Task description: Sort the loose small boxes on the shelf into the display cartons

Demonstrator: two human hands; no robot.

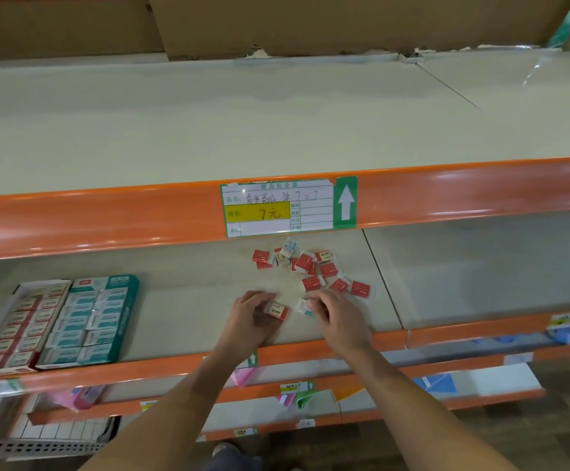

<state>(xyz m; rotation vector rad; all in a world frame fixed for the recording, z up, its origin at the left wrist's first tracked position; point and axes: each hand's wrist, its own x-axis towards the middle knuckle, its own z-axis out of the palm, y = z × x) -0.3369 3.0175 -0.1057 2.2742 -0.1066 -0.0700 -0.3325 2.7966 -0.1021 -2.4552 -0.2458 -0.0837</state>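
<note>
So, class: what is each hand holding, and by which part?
Left hand grips a red small box by its end; right hand pinches a teal-and-white box at its edge.

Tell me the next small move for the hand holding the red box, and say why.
Probably carry it left to the red-and-white display carton. The left hand already grips a small red-and-cream box, that carton holds matching red boxes, and the teal carton beside it holds teal ones. The right hand pinches a white-and-teal box, which could follow.
</note>
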